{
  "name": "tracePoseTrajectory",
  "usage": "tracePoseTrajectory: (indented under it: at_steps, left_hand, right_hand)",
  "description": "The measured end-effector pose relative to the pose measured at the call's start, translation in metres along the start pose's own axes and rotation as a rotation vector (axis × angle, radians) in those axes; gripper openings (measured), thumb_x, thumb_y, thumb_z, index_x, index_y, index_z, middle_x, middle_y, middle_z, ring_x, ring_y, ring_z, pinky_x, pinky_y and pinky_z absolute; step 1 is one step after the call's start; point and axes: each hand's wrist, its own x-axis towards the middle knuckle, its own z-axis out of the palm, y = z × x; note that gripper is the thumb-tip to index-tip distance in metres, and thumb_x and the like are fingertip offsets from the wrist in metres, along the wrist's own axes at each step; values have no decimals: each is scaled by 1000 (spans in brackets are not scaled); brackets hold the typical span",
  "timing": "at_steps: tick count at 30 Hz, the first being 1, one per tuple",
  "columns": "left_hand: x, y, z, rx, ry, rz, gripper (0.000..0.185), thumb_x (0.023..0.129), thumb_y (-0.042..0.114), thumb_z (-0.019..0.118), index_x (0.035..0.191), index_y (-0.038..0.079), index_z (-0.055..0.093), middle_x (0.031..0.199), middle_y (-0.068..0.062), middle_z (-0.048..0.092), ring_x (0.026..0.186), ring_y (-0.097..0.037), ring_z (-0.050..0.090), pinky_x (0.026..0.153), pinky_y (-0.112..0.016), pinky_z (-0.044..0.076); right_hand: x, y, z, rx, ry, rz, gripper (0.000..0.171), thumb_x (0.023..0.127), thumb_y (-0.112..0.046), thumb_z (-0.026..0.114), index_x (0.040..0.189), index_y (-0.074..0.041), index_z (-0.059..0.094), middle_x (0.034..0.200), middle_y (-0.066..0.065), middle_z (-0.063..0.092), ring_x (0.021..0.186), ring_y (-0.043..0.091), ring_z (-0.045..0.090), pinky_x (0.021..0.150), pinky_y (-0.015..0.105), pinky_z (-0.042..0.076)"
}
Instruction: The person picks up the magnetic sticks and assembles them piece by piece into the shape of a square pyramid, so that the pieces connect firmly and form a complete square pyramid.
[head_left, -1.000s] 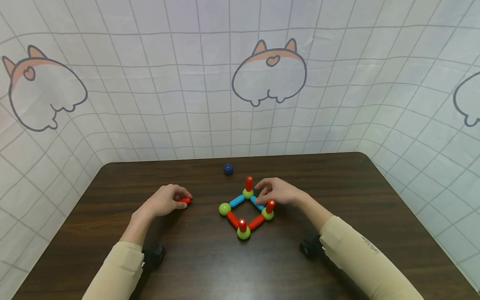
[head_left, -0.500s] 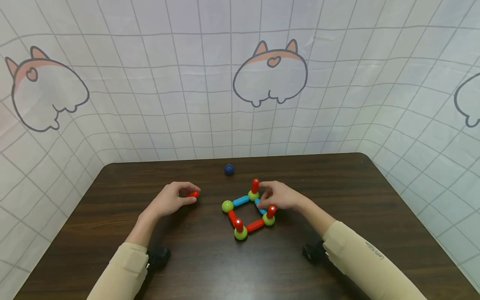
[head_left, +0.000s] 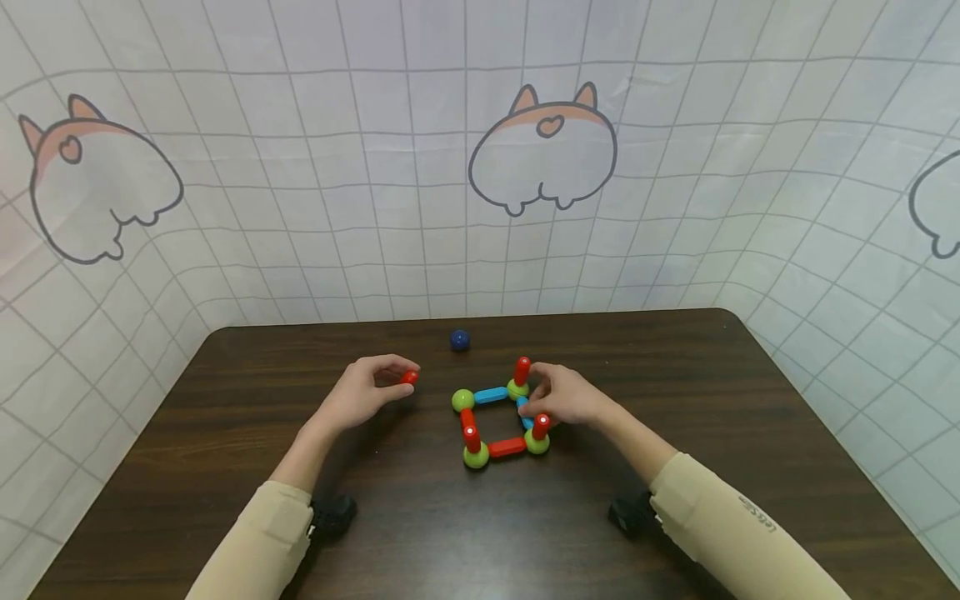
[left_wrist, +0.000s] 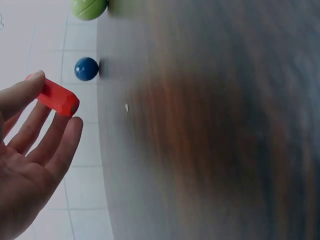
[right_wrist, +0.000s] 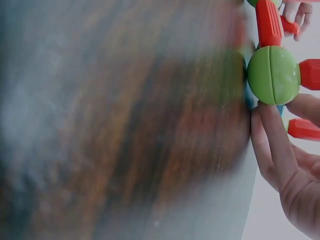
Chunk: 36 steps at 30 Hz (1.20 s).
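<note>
Pinching a red rod (head_left: pixel 408 377) in my left hand (head_left: pixel 367 393), clear of the surface; right hand (head_left: pixel 564 396) grips the square frame (head_left: pixel 499 421) beside it, steadying it.

six red sticks (head_left: pixel 507 447), four green balls (head_left: pixel 462 401)

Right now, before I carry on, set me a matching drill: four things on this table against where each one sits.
Things:
1. loose red stick
2. blue ball
3. blue stick
4. right hand

Places:
A. alone near the table's far edge
B. pinched in the left hand
C. touching the square frame's right side
D. lying flat on the frame's far side

Pairs: 1-B, 2-A, 3-D, 4-C
</note>
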Motion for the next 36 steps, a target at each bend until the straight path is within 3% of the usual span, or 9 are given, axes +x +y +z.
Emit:
tracePoseTrajectory:
  at_steps: [9, 21, 28, 36]
  left_hand:
    - [9, 5, 13, -109, 14, -17, 32, 93, 9, 78, 124, 6, 71, 113, -2, 72, 107, -21, 67, 89, -42, 54]
    - [30, 23, 28, -196, 35, -56, 28, 95, 9, 75, 123, 7, 71, 114, -6, 71, 105, -26, 68, 91, -45, 55]
    - [38, 26, 37, -243, 28, -32, 32, 95, 10, 75, 126, 2, 68, 116, -12, 71, 106, -31, 67, 90, -46, 56]
    - [46, 32, 45, -260, 45, -17, 31, 95, 8, 75, 125, 3, 69, 115, -9, 71, 105, -28, 68, 88, -41, 58]
  right_hand:
    - [-5, 2, 3, 168, 9, 48, 70, 89, -8, 80, 146, 6, 41, 101, 16, 69, 79, 23, 70, 68, 40, 62]
    - [-4, 1, 4, 201, 42, 67, 69, 90, -5, 79, 145, 9, 40, 102, 17, 69, 80, 24, 71, 68, 41, 62]
    - [-3, 0, 6, 216, 45, 65, 65, 90, -3, 77, 143, 9, 41, 101, 18, 69, 77, 24, 71, 68, 42, 62]
    - [-3, -2, 5, 217, 51, 70, 62, 91, -3, 76, 142, 8, 42, 101, 18, 70, 77, 25, 71, 68, 41, 62]
